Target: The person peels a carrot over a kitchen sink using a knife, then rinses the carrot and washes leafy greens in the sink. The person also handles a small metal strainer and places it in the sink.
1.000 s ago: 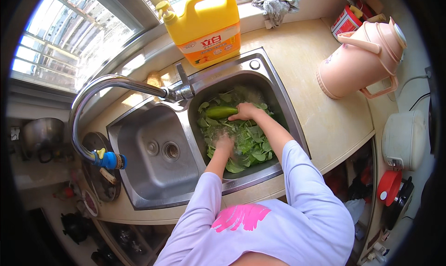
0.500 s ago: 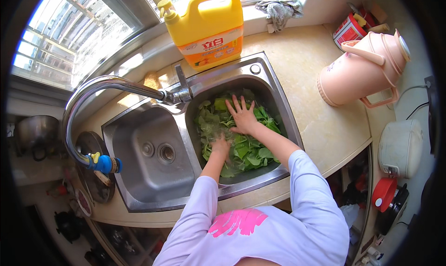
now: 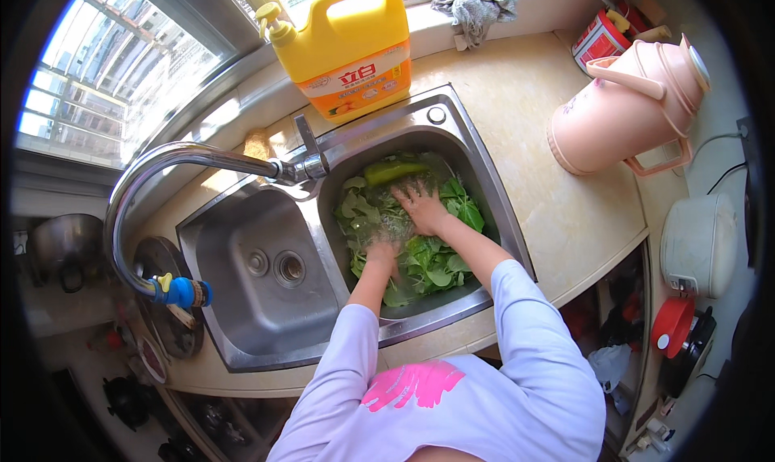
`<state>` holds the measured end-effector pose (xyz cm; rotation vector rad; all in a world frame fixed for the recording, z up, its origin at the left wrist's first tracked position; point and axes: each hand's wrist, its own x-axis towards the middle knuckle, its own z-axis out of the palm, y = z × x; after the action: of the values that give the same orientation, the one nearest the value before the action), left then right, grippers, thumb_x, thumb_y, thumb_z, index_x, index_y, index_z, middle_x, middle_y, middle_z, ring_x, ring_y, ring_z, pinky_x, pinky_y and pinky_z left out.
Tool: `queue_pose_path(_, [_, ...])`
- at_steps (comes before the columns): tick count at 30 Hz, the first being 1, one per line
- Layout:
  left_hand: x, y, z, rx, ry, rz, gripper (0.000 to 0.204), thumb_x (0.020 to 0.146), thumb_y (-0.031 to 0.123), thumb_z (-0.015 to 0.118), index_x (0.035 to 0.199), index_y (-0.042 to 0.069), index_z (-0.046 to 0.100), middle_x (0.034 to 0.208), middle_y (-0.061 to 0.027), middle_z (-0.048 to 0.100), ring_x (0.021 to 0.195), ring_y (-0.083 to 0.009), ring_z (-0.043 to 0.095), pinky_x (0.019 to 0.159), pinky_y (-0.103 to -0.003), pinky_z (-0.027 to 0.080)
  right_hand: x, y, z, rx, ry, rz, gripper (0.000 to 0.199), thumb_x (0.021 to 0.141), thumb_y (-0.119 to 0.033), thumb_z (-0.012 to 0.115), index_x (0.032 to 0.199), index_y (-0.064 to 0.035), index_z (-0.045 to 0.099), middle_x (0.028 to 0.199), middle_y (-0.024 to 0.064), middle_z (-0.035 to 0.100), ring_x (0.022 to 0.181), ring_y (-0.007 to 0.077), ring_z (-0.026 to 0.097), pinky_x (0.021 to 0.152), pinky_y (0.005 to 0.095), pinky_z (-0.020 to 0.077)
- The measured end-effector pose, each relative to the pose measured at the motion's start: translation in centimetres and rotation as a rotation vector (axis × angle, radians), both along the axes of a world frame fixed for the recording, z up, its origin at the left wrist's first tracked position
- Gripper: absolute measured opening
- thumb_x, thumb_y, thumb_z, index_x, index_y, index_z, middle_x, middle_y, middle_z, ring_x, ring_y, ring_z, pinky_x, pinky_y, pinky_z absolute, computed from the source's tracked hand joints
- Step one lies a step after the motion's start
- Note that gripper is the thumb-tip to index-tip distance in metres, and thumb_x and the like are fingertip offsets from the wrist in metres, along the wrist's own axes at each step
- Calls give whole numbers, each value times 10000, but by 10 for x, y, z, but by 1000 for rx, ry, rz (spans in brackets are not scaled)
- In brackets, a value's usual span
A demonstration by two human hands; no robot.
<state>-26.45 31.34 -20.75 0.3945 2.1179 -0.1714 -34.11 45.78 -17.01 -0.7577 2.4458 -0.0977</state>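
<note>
Loose leafy greens [image 3: 432, 262] fill the right sink basin [image 3: 482, 220] in water. My right hand [image 3: 423, 210] presses into them with its fingers apart, the tips partly under water. Beside it, my left hand [image 3: 382, 256] is sunk among the leaves to its knuckles; bubbling water and greens hide its fingers. A long, smooth green vegetable [image 3: 394, 171] floats at the basin's far side, just beyond my right hand.
The left basin [image 3: 266, 308] has a drain; a chrome faucet [image 3: 194, 151] with a blue filter tip [image 3: 190, 288] arches over its left side. A yellow jug [image 3: 347, 54] stands behind the sink. A pink thermos [image 3: 626, 111] is on the right counter.
My right hand has pushed down from the surface into the water and leaves. The long green vegetable shows more fully at the far side. My left hand stays low in the greens.
</note>
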Motion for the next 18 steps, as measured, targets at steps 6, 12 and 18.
queue_pose_path(6, [-11, 11, 29, -48, 24, 18, 1028, 560, 372, 823, 1426, 240, 283, 1512, -175, 39, 1358, -424, 144, 971, -546, 387, 6, -16, -48, 98, 239, -129, 1038, 669, -373, 754, 1447, -71, 138, 1461, 232, 202, 1315, 475, 220, 1014, 638, 220])
queue_pose_path(12, [3, -6, -18, -5, 72, -47, 1128, 520, 378, 840, 1445, 246, 207, 1503, -198, 22, 1359, -436, 125, 1004, -561, 346, 38, 0, 37, 148, 166, 248, 1139, 539, -468, 806, 1457, -233, 173, 1505, 190, 58, 1351, 460, 112, 934, 750, 181])
queue_pose_path(18, [-5, 7, 27, 51, 100, 153, 1060, 532, 287, 840, 1417, 306, 257, 1507, -180, 28, 1354, -395, 187, 965, -566, 388, 23, 14, -23, 22, 466, 181, 959, 689, -428, 731, 1454, -262, 177, 1520, 143, 36, 1373, 386, 125, 980, 684, 226])
